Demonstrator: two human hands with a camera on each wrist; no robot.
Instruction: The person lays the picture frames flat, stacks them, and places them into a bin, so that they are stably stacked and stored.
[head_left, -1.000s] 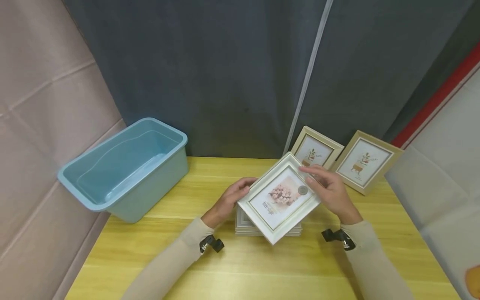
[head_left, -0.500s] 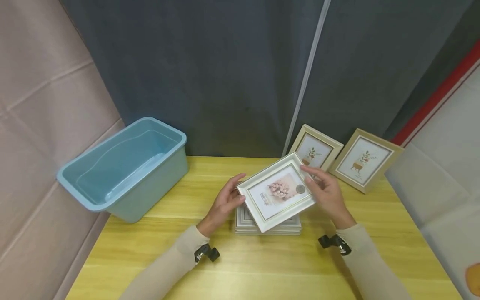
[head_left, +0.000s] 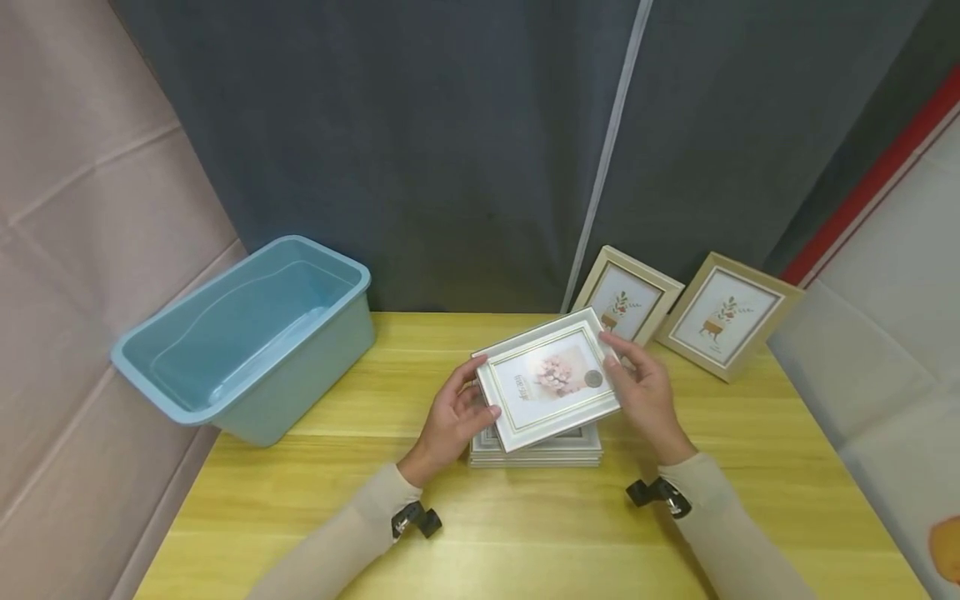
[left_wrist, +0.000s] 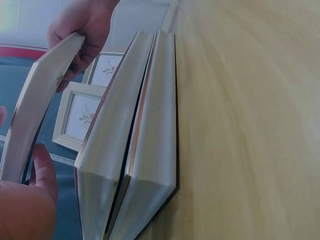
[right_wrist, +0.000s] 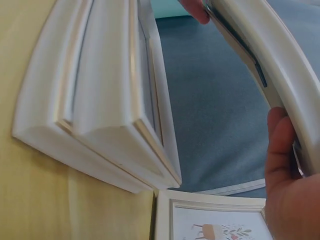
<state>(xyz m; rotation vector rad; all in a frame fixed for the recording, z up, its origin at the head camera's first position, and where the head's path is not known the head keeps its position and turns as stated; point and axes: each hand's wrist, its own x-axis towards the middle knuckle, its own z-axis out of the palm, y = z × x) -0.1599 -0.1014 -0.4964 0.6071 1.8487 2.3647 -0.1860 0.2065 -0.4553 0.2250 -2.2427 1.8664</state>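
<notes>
A white picture frame [head_left: 551, 379] with a pink flower print and a round grey sticker is held tilted above a stack of white frames [head_left: 536, 458]. My left hand [head_left: 452, 421] grips its left end, thumb on the near corner and fingers at the far corner. At the right end my right hand [head_left: 645, 392] pinches the frame's edge. The left wrist view shows the held frame [left_wrist: 42, 100] edge-on, apart from the stack [left_wrist: 130, 130]. In the right wrist view, fingers [right_wrist: 280, 145] reach under the held frame [right_wrist: 272, 55].
Two beige frames with plant prints, one on the left [head_left: 628, 293] and one on the right [head_left: 727, 317], stand leaning at the back right. A blue plastic tub [head_left: 300, 367] is at the left of the wooden table [head_left: 525, 542]. A dark curtain [head_left: 390, 150] hangs behind.
The held frame has turned to lie more level, and its near corner has shifted left. My left hand loosened, opened wider, then took the left end again. The stack stays put.
</notes>
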